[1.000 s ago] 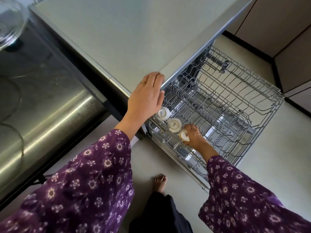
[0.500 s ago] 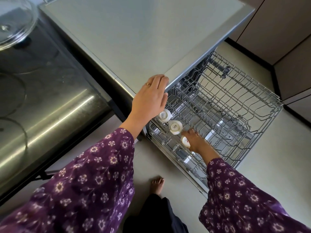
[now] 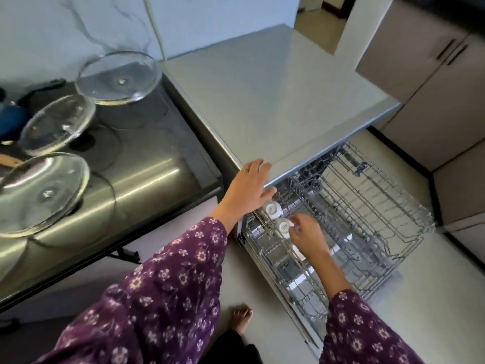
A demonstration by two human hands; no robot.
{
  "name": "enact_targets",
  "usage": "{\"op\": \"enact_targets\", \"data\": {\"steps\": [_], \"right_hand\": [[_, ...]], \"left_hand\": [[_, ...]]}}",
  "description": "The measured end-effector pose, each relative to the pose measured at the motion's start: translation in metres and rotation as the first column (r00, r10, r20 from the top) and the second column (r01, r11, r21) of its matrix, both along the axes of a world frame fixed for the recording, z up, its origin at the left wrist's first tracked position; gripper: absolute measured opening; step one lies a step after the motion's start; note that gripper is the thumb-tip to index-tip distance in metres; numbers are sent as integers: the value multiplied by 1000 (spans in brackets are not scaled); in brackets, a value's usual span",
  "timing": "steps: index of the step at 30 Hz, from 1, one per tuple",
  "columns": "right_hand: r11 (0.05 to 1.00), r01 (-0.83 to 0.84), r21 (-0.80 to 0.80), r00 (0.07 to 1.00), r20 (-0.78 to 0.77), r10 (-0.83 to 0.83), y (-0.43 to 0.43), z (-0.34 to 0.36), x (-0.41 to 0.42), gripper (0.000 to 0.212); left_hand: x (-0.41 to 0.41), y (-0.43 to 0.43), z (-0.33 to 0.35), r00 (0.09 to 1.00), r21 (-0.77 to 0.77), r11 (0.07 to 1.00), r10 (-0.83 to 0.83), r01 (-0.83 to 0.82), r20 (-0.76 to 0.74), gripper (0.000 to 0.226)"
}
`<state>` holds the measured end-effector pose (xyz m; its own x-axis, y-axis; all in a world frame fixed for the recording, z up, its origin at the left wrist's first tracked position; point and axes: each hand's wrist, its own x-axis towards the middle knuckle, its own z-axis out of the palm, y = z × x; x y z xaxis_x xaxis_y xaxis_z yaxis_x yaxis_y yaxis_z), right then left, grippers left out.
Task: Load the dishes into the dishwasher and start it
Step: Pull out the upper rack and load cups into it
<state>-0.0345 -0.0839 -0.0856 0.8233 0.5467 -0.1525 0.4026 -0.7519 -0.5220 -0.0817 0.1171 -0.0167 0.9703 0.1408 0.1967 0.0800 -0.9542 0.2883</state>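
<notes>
Our left hand (image 3: 249, 187) lay spread flat on the counter (image 3: 275, 101) edge. Our right hand (image 3: 308, 235), fingers curled, met a white cup (image 3: 284, 227) at its nine o'clock in the rack (image 3: 380, 206). We could not tell whether it pinched the cup.

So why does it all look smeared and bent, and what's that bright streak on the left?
Head view: motion blur smears the glass lids and the right hand; the streak is glare on the steel stove front; the wide-angle lens bows the countertop edge, where the left hand looks sharper.
</notes>
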Motion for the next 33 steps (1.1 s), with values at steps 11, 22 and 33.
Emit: {"op": "enact_targets", "data": {"steps": [11,22,33], "right_hand": [[763,-564,316,826,225,517,176,152,-124,14],[381,-885,267,454,311,835,343,224,-336,16],[165,-965,204,210,227,951,483,210,-516,14]], "left_hand": [[-254,95,95,799,-155,819,573,-552,182,43],[-531,180,151,302,-229,353,926,-907,228,46],[-747,280,124,-194,-260,-196,980,-946,-33,58]]}}
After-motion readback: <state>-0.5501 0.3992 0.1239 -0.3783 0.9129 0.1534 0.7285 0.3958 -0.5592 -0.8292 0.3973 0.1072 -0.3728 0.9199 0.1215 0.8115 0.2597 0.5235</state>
